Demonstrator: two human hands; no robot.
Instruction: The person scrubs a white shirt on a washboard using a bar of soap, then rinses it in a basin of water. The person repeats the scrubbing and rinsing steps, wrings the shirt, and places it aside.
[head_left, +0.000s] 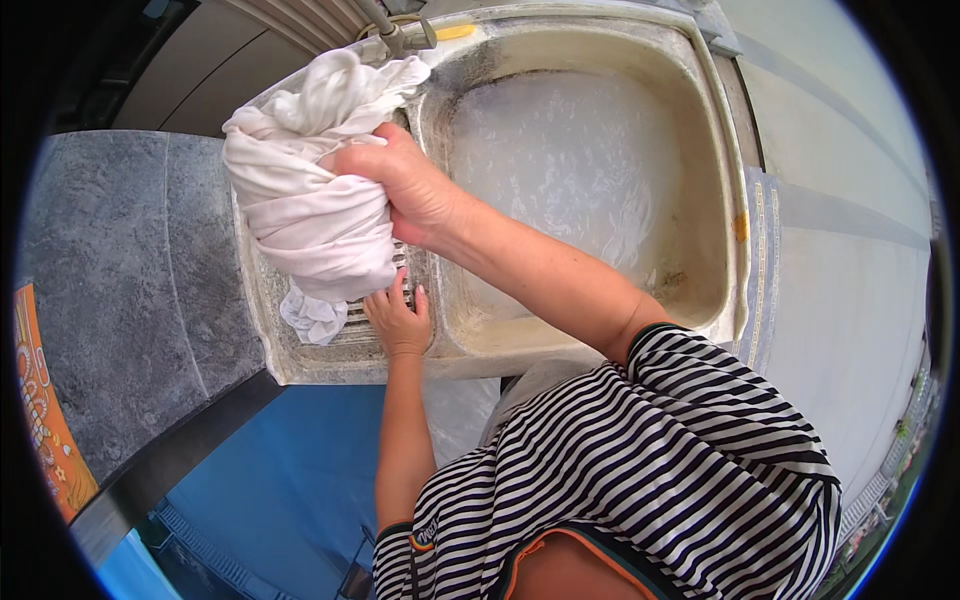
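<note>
A large bundle of wet, twisted pale pink and white cloth (320, 215) is raised over the ribbed washboard (365, 335) on the sink's left side. My right hand (400, 185) reaches across from the right and is closed on its folds; some fingers are hidden in the fabric. Just below the bundle, my left hand (400, 322) lies over the ribs with fingers stretched and apart, its fingertips close to the cloth's lower edge. A small crumpled white cloth (314, 315) rests on the washboard to the left of that hand.
The stone sink's basin (560, 170) on the right holds cloudy, rippled water. A tap (408, 38) stands at the back edge beside a yellow object (455, 32). Left of the sink is a dark grey countertop (110, 270), with an orange printed item (50, 410) at its edge.
</note>
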